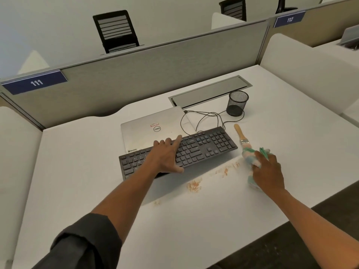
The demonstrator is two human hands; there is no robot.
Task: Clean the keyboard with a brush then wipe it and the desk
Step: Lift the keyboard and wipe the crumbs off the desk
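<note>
Orange-brown crumbs [194, 186] lie on the white desk [77, 171] just in front of the black keyboard [204, 148]. Left hand [167, 156] rests on its keys, fingers spread flat. Right hand [269, 171] grips a crumpled cloth [250, 158]; brush [240, 135] lies beside the keyboard. Brushing likely done; wiping of keyboard and desk left.

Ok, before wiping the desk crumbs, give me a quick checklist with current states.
1. Cloth gripped by right hand: ok.
2. Brush put down, clear of the hands: ok.
3. Keyboard steadied by left hand: ok.
4. Crumbs on desk reachable: ok.
5. Keyboard front edge lifted off the desk: cannot tell.
6. Keys free of debris: cannot tell.
</note>
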